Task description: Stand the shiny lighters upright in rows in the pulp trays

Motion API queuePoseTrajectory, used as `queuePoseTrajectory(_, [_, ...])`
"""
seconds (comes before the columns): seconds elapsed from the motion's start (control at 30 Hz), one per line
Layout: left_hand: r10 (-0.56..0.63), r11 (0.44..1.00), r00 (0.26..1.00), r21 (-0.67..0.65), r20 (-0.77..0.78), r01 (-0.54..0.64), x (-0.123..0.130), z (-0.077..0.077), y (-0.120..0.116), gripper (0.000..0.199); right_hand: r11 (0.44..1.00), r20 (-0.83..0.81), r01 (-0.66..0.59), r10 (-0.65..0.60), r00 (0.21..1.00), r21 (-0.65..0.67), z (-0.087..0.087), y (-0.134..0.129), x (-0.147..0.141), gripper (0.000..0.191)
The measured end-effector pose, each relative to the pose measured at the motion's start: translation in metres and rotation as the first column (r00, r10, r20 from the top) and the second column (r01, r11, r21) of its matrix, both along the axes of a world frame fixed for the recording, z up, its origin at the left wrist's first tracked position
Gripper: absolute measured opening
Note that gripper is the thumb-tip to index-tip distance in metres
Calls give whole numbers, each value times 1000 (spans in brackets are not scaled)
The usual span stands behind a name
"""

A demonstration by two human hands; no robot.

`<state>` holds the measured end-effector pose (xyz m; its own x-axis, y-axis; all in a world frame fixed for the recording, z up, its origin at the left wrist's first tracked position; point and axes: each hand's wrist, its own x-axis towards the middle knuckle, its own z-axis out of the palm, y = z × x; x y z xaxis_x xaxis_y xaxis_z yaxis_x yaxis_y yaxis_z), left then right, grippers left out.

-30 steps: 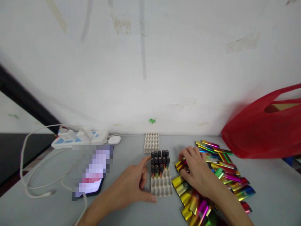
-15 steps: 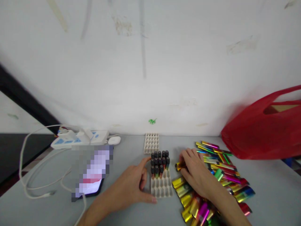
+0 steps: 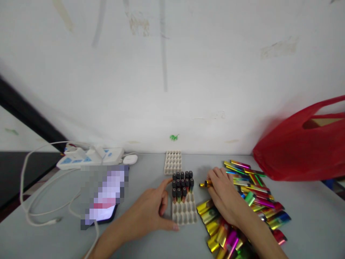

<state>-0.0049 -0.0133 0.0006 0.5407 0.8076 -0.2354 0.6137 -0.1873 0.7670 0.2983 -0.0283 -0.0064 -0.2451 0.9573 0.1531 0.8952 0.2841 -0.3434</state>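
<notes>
My left hand [image 3: 153, 207] lies beside the left edge of a pale moulded tray [image 3: 184, 216]. Its thumb and forefinger are spread, the forefinger at the rear pieces and the thumb at the tray's near left corner. Several upright black-topped pieces [image 3: 182, 182] with coloured lower ends fill the tray's rear rows; bare hollows show in front. To the right, my right hand [image 3: 222, 194] has its fingers closed round a small gold-and-black piece [image 3: 206, 183], whose end sticks out leftward. The rest of that piece is hidden. Shiny metallic tubes [image 3: 212, 228] lie around and under this forearm.
A second pale tray [image 3: 173, 162] stands behind the first, near the wall. On the left are a phone [image 3: 107, 201], a power strip [image 3: 91, 158], a white case [image 3: 130, 159] and loose white cables. A red bag [image 3: 299, 151] stands at the far right.
In my right hand, the gold-and-black piece now sticks out further left of the fingertips. My left hand stays at the tray. The view has shifted slightly.
</notes>
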Motion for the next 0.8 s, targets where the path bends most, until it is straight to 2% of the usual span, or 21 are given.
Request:
queuePoseTrajectory(0.27, [6,1000,1000,6,-20,-6,0,0,-1,122,999,-99,22,-19,995,38,2,2,-1,17])
queuePoseTrajectory(0.47, [-2,1000,1000,9,-8,2,-2,-4,0,124,999,-202,-36,29,979,-30,4,-1,-3,21])
queuePoseTrajectory(0.6, [2,1000,1000,5,-9,-2,-2,-2,0,123,998,-250,-20,4,968,-61,3,-3,-4,20])
queuePoseTrajectory(0.8, [0,1000,1000,8,-18,0,-1,-2,0,127,999,-414,50,-47,909,-4,8,-7,-10,14])
